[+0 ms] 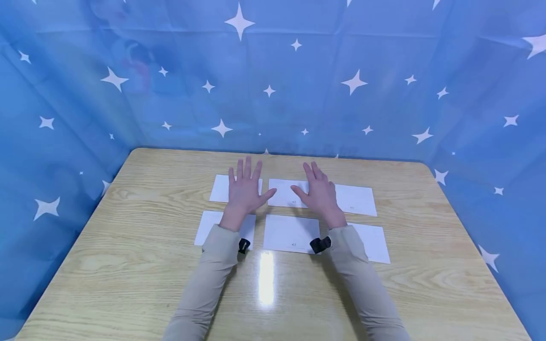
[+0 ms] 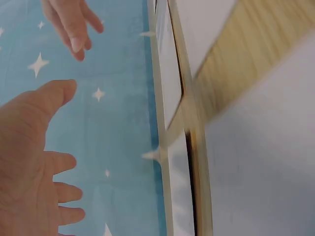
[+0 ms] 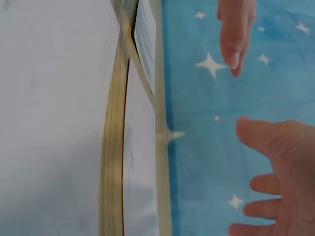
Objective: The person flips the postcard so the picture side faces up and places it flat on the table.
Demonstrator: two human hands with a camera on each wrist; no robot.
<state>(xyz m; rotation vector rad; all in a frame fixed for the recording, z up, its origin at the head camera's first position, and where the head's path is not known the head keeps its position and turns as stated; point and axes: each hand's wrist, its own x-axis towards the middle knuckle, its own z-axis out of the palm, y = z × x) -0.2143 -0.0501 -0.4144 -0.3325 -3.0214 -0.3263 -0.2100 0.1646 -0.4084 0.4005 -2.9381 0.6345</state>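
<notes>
White paper sheets lie flat in two rows of three. My left hand (image 1: 245, 194) is held with fingers spread over the back left sheet (image 1: 219, 188), its wrist above the front left sheet (image 1: 207, 226). Over the gap between the back middle sheet (image 1: 282, 192) and the back right sheet (image 1: 358, 200) is my right hand (image 1: 319, 193), fingers straight and thumb out. Beneath the forearms lie the front middle sheet (image 1: 290, 229) and front right sheet (image 1: 374, 244). Both wrist views show the hands raised off the paper, holding nothing.
The sheets lie on a light wood-grain table (image 1: 128, 265) with rounded back corners. A blue curtain (image 1: 307, 61) with white stars hangs behind it and along both sides. Small black devices sit at the cuffs, and a bright light reflection (image 1: 266, 279) falls near the front.
</notes>
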